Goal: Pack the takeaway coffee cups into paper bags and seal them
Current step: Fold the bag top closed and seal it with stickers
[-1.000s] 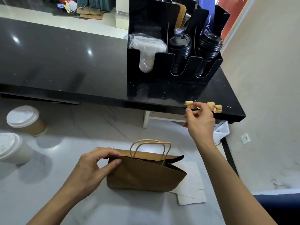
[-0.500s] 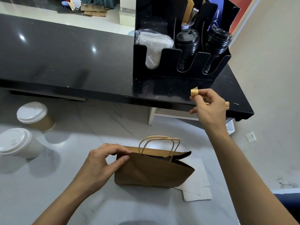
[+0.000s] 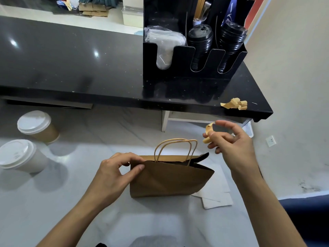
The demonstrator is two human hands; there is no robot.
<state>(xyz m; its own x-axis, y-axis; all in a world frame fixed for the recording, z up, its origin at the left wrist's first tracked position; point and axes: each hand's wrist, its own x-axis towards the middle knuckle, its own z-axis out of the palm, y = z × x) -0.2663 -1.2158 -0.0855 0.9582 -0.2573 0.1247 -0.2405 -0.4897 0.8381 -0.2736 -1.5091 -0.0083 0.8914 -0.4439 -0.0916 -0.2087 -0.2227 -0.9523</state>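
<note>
Left hand (image 3: 114, 172) pinching creased brown paper bag (image 3: 169, 177); right hand (image 3: 231, 141) pinching curled tan tape strip (image 3: 208, 130), over glossy white marble counter (image 3: 89, 202).

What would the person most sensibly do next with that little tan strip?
Probably bring the right hand down and press its tan strip over the paper bag mouth. The left hand already pinches the top edges together, yet the right end near the handles gapes open.
</note>
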